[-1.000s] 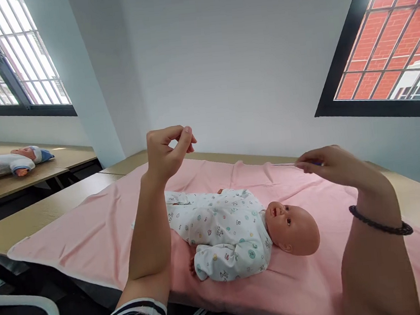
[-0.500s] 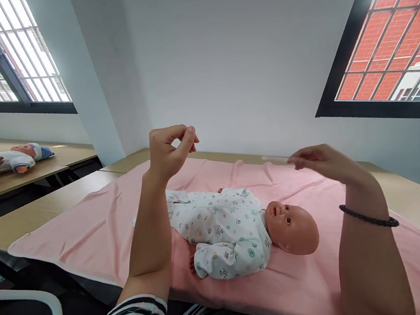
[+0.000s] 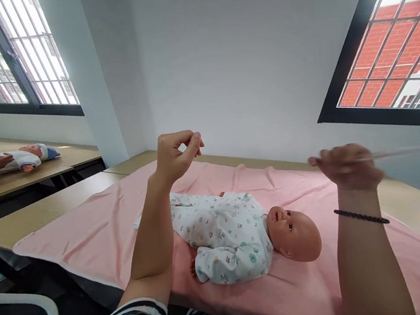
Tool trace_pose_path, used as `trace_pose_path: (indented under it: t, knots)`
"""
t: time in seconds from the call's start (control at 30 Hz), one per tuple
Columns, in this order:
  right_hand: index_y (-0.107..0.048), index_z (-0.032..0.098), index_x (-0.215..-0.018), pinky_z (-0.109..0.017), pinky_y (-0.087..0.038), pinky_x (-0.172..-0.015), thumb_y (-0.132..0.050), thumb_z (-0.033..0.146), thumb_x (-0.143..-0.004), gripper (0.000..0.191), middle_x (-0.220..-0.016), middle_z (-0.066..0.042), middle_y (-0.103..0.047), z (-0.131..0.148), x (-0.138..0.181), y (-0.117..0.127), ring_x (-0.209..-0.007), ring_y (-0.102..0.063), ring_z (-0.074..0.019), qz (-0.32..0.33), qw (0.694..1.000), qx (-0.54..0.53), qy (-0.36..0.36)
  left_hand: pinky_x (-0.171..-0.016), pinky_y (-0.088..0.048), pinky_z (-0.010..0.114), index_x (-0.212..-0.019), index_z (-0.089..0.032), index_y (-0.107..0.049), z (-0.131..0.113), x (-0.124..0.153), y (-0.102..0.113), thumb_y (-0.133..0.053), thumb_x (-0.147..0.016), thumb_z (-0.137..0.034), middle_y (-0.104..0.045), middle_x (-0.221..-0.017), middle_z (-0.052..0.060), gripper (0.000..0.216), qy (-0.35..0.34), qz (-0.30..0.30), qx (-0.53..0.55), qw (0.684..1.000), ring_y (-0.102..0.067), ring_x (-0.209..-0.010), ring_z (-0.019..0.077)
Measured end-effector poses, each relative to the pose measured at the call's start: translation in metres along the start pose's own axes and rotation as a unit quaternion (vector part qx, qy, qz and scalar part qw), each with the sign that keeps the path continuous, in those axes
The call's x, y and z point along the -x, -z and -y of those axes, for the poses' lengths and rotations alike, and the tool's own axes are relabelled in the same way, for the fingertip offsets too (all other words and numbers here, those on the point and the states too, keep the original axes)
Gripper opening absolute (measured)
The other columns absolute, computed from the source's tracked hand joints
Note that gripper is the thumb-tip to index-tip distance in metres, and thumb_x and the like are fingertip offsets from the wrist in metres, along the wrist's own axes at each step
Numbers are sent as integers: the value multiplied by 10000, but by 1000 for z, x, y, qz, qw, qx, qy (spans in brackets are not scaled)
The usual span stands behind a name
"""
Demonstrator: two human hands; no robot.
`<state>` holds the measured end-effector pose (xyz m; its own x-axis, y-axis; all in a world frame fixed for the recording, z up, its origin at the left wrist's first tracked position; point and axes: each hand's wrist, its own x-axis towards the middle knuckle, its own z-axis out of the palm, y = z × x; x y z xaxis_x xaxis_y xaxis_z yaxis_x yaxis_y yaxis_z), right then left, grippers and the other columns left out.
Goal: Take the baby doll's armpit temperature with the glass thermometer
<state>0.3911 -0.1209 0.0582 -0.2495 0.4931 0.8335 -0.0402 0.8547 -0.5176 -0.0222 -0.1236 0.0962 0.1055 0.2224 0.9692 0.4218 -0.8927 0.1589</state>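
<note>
right hand (image 3: 348,166) is now swinging the thin stick (image 3: 395,152) rightward, pinching it, blurred; left hand (image 3: 175,153) staying raised, fingertips pinched on nothing visible; doll (image 3: 239,234) lying untouched.

Second doll (image 3: 28,157) on far desk (image 3: 19,178)

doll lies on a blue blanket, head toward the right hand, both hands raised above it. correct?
Not quite. The blanket is pink, not blue; the head view shows it. The rest holds: the doll lies on it with its head toward the right hand, and both that hand and the left hand are raised above it.
</note>
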Motion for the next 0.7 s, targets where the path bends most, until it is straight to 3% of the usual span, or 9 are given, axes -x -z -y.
trace_pose_path:
  t: [0.07,0.1,0.17,0.23,0.3,0.37,0.43,0.5,0.7]
  knots:
    - [-709,495,-791,-385,-452,-626,-605,703,-816,233,-444,12,-407,-9,3,3,-533,-473,-213,-65,991,-82,82,-521,-478,251,-602,-186,-648,0,0,0,-578,-985,-403,-612,-520,6,446,0,-1,5,1000,-594,-498,118]
    - [-705,494,-800,-397,-459,-643,-570,740,-812,281,-458,9,-424,-11,2,3,-557,-489,-225,-55,995,-54,58,-528,-482,252,-606,-185,-649,0,1,0,-578,-985,-407,-614,-524,6,445,1,-1,6,1000,-595,-499,118]
    - [-730,409,-817,-431,-479,-708,-595,736,-805,354,-578,-14,-573,-11,-1,-1,-660,-568,-251,31,995,72,-65,-534,-487,255,-610,-185,-650,-1,1,0,-578,-985,-411,-616,-527,6,444,4,3,5,1000,-599,-502,119]
    - [-743,298,-755,-444,-478,-740,-687,646,-800,355,-687,-49,-663,-8,-7,-7,-697,-599,-258,129,947,222,-191,-531,-488,257,-607,-186,-647,-1,1,0,-583,-981,-404,-616,-527,6,437,6,4,4,1000,-602,-504,122]
    - [-757,255,-759,-438,-479,-757,-741,545,-809,295,-755,-64,-701,-5,-10,-13,-723,-617,-254,153,913,286,-248,-531,-490,257,-604,-188,-644,-1,1,0,-586,-976,-386,-615,-527,4,425,7,1,3,1000,-606,-508,124]
    - [-758,285,-817,-437,-498,-800,-747,528,-812,243,-764,-43,-696,-4,-11,-17,-759,-628,-242,106,946,213,-220,-534,-492,255,-603,-190,-642,0,0,0,-585,-972,-373,-613,-526,1,416,10,1,1,1000,-605,-510,123]
    - [-721,334,-807,-443,-520,-816,-742,596,-779,265,-653,-4,-621,-6,-10,-18,-710,-604,-220,11,993,27,-116,-533,-489,252,-606,-190,-641,0,1,-1,-582,-969,-375,-613,-526,-2,412,15,3,0,1000,-595,-503,118]
    - [-667,346,-739,-453,-530,-813,-694,702,-752,357,-563,15,-528,-5,-10,-19,-657,-567,-215,-42,996,-35,-72,-529,-483,251,-612,-189,-642,0,1,-1,-578,-970,-388,-614,-531,-2,414,17,4,3,1000,-581,-492,113]
    - [-738,264,-720,-507,-475,-849,-812,565,-707,310,-713,-67,-675,9,-13,-14,-785,-622,-297,23,931,270,-246,-522,-469,261,-630,-191,-648,1,1,-4,-561,-982,-439,-613,-541,9,440,18,13,8,1000,-594,-511,123]
